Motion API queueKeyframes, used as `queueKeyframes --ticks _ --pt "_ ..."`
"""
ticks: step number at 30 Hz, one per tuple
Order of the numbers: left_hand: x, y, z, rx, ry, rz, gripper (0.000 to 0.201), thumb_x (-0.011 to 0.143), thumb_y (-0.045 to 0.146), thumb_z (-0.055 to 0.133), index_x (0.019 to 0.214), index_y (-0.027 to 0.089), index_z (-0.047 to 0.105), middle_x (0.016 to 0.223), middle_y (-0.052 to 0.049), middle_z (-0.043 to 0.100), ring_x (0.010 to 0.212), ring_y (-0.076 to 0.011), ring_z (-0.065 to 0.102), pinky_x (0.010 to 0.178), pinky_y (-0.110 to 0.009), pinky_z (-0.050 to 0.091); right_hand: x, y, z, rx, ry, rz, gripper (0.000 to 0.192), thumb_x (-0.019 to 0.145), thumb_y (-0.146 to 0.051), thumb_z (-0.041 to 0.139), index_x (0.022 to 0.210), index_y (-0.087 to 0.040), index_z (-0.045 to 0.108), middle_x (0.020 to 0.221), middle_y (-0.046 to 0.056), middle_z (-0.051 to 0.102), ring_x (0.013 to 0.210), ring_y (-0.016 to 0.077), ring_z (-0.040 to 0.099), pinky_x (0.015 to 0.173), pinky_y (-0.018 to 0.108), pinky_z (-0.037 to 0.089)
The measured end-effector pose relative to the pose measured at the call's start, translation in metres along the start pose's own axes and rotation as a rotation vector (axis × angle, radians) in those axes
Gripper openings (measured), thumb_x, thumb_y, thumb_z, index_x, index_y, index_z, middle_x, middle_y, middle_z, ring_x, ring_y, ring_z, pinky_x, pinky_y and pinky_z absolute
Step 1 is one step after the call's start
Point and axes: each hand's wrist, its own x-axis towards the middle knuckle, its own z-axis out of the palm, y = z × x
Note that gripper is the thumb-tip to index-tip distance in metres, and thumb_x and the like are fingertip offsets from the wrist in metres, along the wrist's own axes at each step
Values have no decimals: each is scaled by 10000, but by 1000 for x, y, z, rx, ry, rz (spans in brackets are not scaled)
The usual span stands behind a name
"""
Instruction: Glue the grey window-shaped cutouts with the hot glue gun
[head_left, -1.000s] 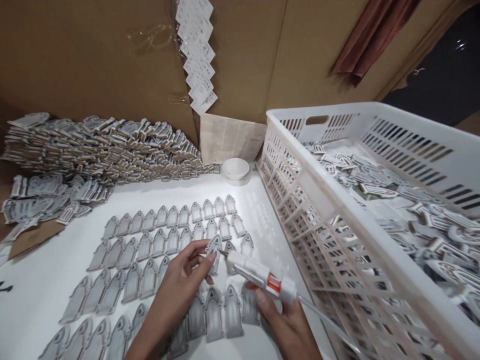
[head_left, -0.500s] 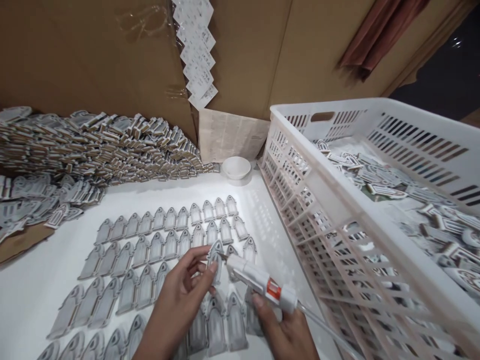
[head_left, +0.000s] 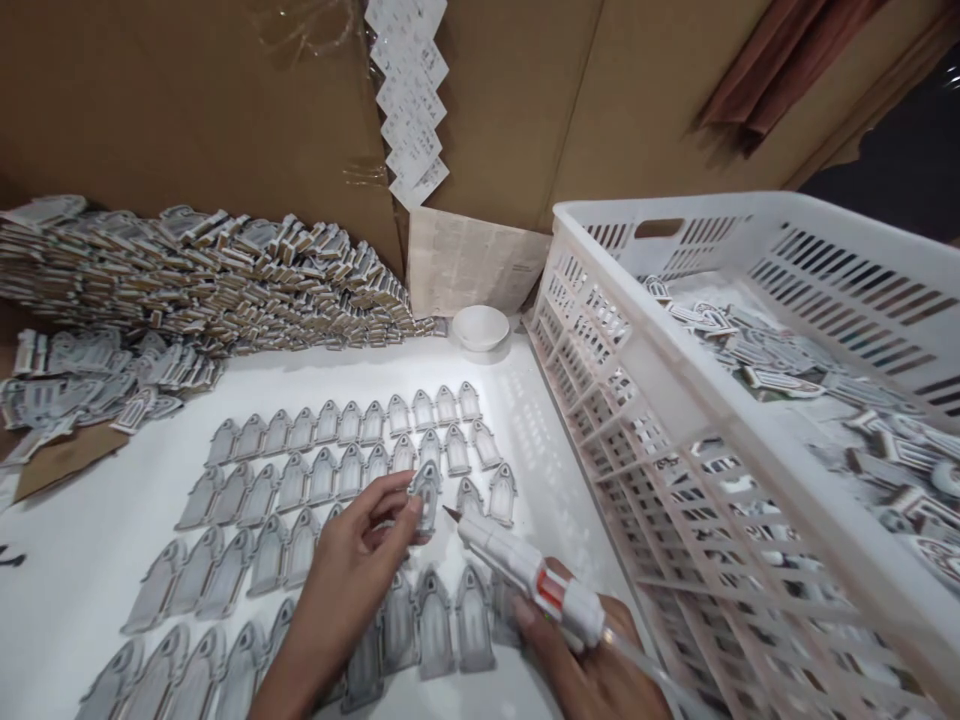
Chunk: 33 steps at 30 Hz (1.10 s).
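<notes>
My left hand (head_left: 367, 565) pinches a small grey arch-shaped piece (head_left: 426, 497) by its side, holding it upright above the table. In my right hand (head_left: 589, 650) is a white glue gun (head_left: 510, 555) with a red part on its body and a clear glue stick (head_left: 645, 655) running out of its back. Its dark nozzle points at the held piece, with a small gap between them. Below and around my hands, more grey arch pieces (head_left: 474, 620) lie in rows on the white table (head_left: 517, 410). My left hand and forearm hide some of them.
A white slotted crate (head_left: 600, 380) on the right holds many loose pieces. Stacked pieces (head_left: 225, 280) line the back left, above a cardboard scrap (head_left: 71, 460). A white bowl (head_left: 480, 328) stands near the cardboard wall (head_left: 502, 110).
The glue gun's nozzle has come away from the arch piece, leaving a gap where it was touching or very near. The camera view has shifted slightly.
</notes>
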Motion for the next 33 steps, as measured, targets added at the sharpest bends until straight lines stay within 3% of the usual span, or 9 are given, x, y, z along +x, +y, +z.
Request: queueKeyframes --ticks 4,7,14,22,27,30,33 --pt "-1 6 -1 -76 -4 -47 562 838 607 836 1235 216 759 1003 -70 809 977 -296 796 832 -428 719 -7 14 0 13 -54 185 755 830 -906 644 1150 -268 890 1136 134 805 1142 395 731 1004 430 582" --pt "-2 9 0 -72 1 -53 567 828 598 847 1237 214 766 994 -69 811 969 -298 800 821 -433 724 -7 17 3 50 -98 200 730 846 -876 661 1218 -286 876 1202 126 796 1235 417 697 1090 487 538" --pt "-3 7 0 -78 -22 -67 569 861 578 833 1291 216 743 1016 -54 820 946 -271 806 869 -429 711 -4 11 2 46 -120 180 657 889 -833 660 1186 -291 883 1151 115 806 1183 400 728 1044 470 560" --pt "-6 5 -3 -22 -10 -51 579 887 596 813 1321 222 731 1071 -64 828 942 -268 818 860 -397 699 -4 4 3 16 -94 72 637 905 -814 650 1098 -258 894 1012 108 827 1080 361 775 899 359 604" --pt "-7 -1 2 13 0 20 535 908 603 775 1281 221 736 1027 -49 827 903 -252 812 860 -391 693 1 -5 -2 -64 -173 -161 450 1013 -647 587 900 -284 828 731 52 780 665 251 762 585 264 538" --pt "-7 -3 5 133 16 101 462 939 594 722 1247 249 741 1057 -47 844 994 -264 815 899 -372 662 1 -7 -7 -280 -268 -322 238 1004 -392 577 1040 -289 789 768 13 785 639 228 768 549 240 506" --pt "-8 -3 5 283 26 143 396 976 571 659 1239 280 719 1068 -37 857 1070 -276 802 850 -348 625 -2 -4 -15 -430 -267 -434 432 915 -256 570 1310 -296 741 923 18 825 718 247 812 563 244 545"
